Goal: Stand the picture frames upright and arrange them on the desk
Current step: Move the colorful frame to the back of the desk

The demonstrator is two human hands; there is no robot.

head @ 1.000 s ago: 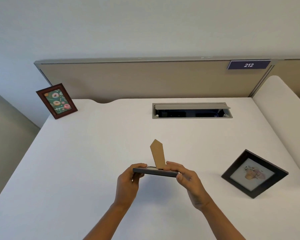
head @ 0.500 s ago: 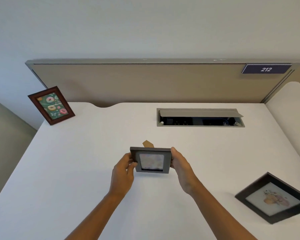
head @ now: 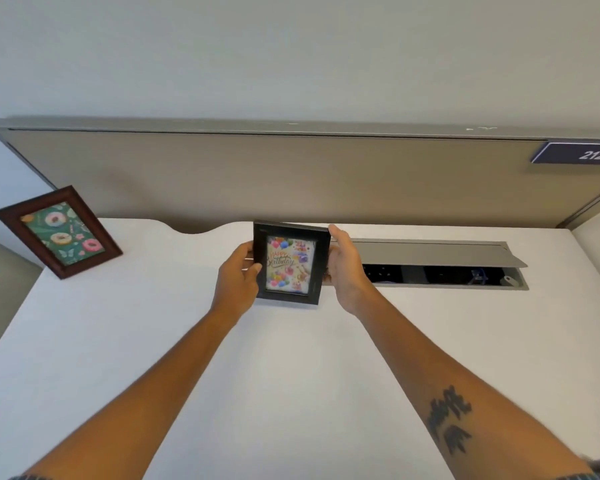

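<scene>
A small black picture frame [head: 290,263] with a colourful birthday card stands upright, facing me, near the back middle of the white desk [head: 291,358]. My left hand [head: 238,277] grips its left edge, thumb on the front. Along its right edge lies my right hand [head: 345,268], fingers reaching to the top corner. A brown wooden frame [head: 58,232] with a doughnut picture stands upright at the back left corner. The frame's back stand is hidden.
A beige partition panel [head: 291,178] runs along the back of the desk, with a "212" label [head: 577,154] at the right. An open cable tray [head: 437,266] with a raised lid sits just right of the black frame. The desk's left edge drops off.
The black frame went from flat with its stand up, to tilted, to upright facing me, and moved farther back on the desk. My view shifted; the third black frame at the right left view.
</scene>
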